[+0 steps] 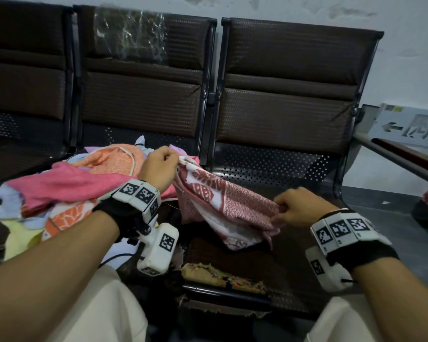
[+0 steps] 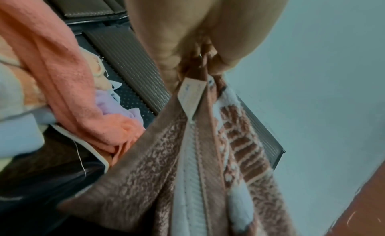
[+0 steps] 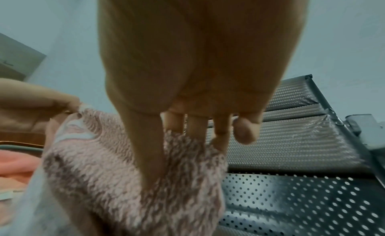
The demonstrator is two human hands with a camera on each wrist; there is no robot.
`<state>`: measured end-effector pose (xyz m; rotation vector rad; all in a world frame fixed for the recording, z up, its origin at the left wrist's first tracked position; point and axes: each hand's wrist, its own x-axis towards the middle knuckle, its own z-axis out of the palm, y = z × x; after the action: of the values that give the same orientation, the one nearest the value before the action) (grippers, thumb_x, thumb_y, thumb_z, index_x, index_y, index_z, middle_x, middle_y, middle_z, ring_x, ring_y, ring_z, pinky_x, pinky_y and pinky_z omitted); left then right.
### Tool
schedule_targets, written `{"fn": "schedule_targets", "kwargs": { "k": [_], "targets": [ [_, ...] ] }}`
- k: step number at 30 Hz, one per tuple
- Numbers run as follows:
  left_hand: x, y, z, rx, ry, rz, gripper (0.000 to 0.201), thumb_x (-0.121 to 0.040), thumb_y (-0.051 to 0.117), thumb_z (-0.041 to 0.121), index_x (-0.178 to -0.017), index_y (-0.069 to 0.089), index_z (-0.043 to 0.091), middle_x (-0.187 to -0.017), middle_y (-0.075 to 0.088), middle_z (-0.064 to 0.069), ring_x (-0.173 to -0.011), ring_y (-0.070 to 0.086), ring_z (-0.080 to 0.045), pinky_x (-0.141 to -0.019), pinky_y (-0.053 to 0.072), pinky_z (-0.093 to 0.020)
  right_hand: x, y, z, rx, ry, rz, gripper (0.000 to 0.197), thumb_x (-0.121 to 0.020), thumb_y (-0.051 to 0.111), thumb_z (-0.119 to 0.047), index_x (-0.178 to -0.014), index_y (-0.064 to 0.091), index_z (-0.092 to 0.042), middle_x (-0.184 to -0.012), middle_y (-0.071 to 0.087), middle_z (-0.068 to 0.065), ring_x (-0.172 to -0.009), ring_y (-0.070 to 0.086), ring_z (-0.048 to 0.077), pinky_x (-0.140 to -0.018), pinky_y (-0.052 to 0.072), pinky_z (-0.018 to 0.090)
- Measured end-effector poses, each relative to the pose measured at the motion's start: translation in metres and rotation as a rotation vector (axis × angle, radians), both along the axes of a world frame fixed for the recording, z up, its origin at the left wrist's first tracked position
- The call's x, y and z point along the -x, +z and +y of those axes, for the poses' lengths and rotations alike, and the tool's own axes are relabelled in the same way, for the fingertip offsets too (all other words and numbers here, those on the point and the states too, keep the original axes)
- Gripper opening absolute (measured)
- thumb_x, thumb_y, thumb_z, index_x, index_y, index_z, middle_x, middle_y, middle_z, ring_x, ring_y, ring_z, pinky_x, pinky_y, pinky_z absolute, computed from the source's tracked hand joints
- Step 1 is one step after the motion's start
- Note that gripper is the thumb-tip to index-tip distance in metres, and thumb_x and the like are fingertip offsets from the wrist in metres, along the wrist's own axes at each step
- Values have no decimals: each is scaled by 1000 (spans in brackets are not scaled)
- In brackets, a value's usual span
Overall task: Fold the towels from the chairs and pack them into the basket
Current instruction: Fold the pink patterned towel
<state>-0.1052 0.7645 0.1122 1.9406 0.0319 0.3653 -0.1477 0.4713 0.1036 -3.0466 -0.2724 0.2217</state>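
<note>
- Towel-wise, the person has a red-and-white patterned towel (image 1: 223, 206) strung between both hands above the middle chair seat (image 1: 269, 166).
- Left hand (image 1: 160, 169) pinches one corner, up by the care tag (image 2: 190, 97).
- Right hand (image 1: 298, 207) clamps the other end, thumb on top, lower and closer to the body.
- So its long axis slants from far-left down to near-right, rest sagging; probably needs levelling before folding.
- Pile of other towels (image 1: 67, 188) sits left; no basket visible.
</note>
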Motion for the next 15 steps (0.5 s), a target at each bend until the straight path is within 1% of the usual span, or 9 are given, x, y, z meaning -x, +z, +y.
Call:
{"fn": "schedule_targets", "kwargs": {
  "k": [2,3,5,7,9,10,12,14,15],
  "targets": [
    [0,1,-1,21,29,-2,23,-91,40,16,-81,61,14,-92,65,-12,-94,60,-29,-92,48,-47,4,0,-1,52,-45,108,4,-83,65,-31,-82,68,-29,-77,58,-11,-86,59,14,-80,51,35],
    [0,2,-1,30,37,-1,23,-91,39,16,-82,60,13,-93,63,-11,-93,59,-27,-93,47,-45,5,-1,-1,66,-68,148,10,-83,65,-29,-90,71,-31,-81,59,-11,-90,60,15,-85,51,36],
    [0,2,1,34,39,9,23,-92,37,15,-81,57,12,-93,61,-12,-90,55,-25,-92,44,-42,8,-1,-3,31,-117,150,13,-81,68,-24,-92,73,-29,-84,62,-8,-93,62,16,-86,52,35],
    [0,0,4,1,49,23,23,-93,36,14,-80,54,11,-96,61,-17,-94,56,-30,-91,42,-42,10,2,-4,-38,-191,13,12,-76,70,-18,-86,72,-26,-87,66,1,-91,64,24,-84,53,38],
    [-1,-3,7,-59,70,48,23,-94,35,16,-88,56,9,-102,62,-17,-101,56,-33,-91,42,-41,10,5,-6,-171,-271,-242,15,-73,67,-11,-84,71,-21,-88,67,11,-90,63,32,-80,53,39],
    [-2,-5,7,-101,79,58,24,-94,35,17,-95,58,8,-106,62,-16,-103,56,-33,-90,41,-39,10,7,-8,-243,-308,-382,16,-72,66,-8,-83,71,-18,-89,67,13,-89,62,34,-78,52,39],
    [-1,-9,8,-177,103,35,22,-94,40,17,-102,58,8,-108,62,-12,-101,55,-28,-83,38,-31,9,9,-10,-324,-361,-635,13,-73,67,-6,-81,68,-16,-92,62,11,-88,60,34,-77,50,40],
    [0,-11,9,-196,145,-38,18,-91,46,13,-101,60,6,-104,64,-11,-93,54,-24,-75,34,-26,8,7,-14,-344,-400,-728,12,-73,70,-9,-72,61,-17,-93,54,5,-85,56,31,-76,49,41],
    [1,-11,10,-202,169,-68,17,-90,48,11,-100,60,5,-100,64,-10,-91,54,-23,-73,33,-25,8,6,-17,-340,-406,-659,18,-73,73,-13,-66,57,-19,-90,53,4,-83,57,29,-75,49,40]
  ]
}}
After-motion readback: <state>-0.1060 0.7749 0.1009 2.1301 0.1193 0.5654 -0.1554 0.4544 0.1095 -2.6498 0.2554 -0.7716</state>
